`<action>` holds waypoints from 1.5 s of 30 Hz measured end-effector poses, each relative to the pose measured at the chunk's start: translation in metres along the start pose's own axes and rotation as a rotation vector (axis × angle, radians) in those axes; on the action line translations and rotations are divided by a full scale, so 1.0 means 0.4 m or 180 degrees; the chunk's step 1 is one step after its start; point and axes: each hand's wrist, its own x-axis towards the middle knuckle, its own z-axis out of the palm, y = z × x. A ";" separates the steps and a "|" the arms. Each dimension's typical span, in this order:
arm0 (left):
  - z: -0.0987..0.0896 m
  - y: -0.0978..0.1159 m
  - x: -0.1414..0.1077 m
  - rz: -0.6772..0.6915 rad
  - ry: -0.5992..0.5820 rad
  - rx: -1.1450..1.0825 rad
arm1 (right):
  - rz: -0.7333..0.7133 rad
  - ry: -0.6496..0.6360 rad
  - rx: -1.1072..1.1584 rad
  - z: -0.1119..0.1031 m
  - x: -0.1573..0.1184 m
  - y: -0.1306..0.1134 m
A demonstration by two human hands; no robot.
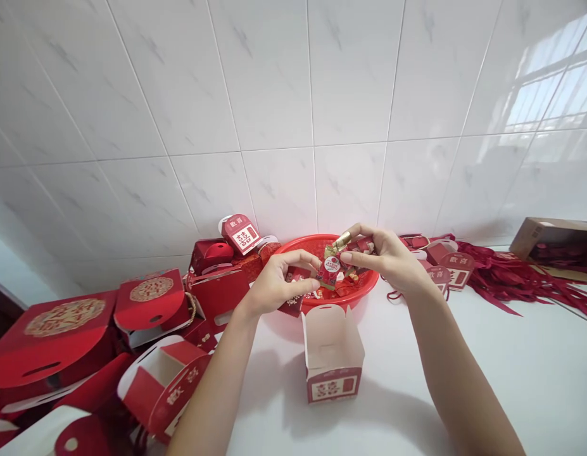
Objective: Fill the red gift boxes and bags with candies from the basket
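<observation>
Both hands are over a red plastic basket [364, 292] of wrapped sweets. My left hand [284, 282] has its thumb and fingers closed on a dark red packet that hangs below them. My right hand [381, 256] pinches wrapped sweets, among them a red one with a round white label [331, 265] and a gold-wrapped one. The labelled sweet lies between the two hands, close to the left fingertips. In front of the basket an open red and white box [334, 383] stands upright, its white inside showing and no sweets visible in it.
Red gift boxes [151, 291] crowd the left side, some open. A small closed box [243, 234] sits on top of others behind. At the right are small red boxes [457, 269], a heap of dark red ribbons [502, 275] and a cardboard box [549, 234]. A tiled wall stands behind.
</observation>
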 end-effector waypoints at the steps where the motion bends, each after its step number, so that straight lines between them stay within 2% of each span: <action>1: -0.003 0.002 -0.003 0.0000 -0.0022 0.0000 | 0.0003 -0.0004 -0.0032 0.003 -0.001 0.002; 5: -0.013 0.016 -0.012 0.0099 -0.0159 0.0107 | 0.0005 -0.0023 -0.0301 0.010 -0.003 0.002; 7: -0.015 0.017 -0.010 0.0091 -0.0103 0.0219 | -0.0005 -0.0035 -0.0454 0.012 -0.002 0.001; 10: -0.017 -0.003 0.003 0.0042 0.0269 0.0488 | -0.0066 0.0088 -0.0737 0.013 0.004 0.007; 14: -0.021 -0.058 0.034 -0.0140 0.0771 0.0835 | -0.0122 0.0357 -0.1129 0.010 0.012 0.024; 18: -0.020 -0.087 0.056 -0.0090 0.1007 0.0475 | -0.0161 0.0250 -0.1150 0.014 0.011 0.023; 21: -0.010 -0.071 0.054 -0.0164 0.0758 0.0000 | -0.0228 0.0104 -0.1159 0.021 0.004 0.012; 24: 0.005 -0.036 0.038 -0.0277 0.0272 -0.0102 | -0.0288 -0.0011 -0.1245 0.024 -0.004 0.000; 28: 0.012 0.001 0.009 -0.0147 -0.0775 0.0274 | -0.0338 -0.0105 -0.1198 0.020 -0.016 -0.014; 30: 0.009 0.010 -0.003 -0.0083 -0.1133 0.0699 | -0.0287 -0.0169 -0.1150 0.019 -0.021 -0.020; 35: -0.007 0.021 -0.015 -0.0040 -0.1141 0.1434 | -0.0256 -0.0587 -0.1262 0.022 -0.027 -0.020; 40: -0.021 0.019 -0.015 -0.0089 -0.1595 0.1706 | -0.0231 -0.1306 -0.1680 0.034 -0.032 -0.013; 45: -0.026 0.007 -0.014 -0.0363 -0.1852 0.1667 | -0.0323 -0.1461 -0.2086 0.058 -0.037 -0.015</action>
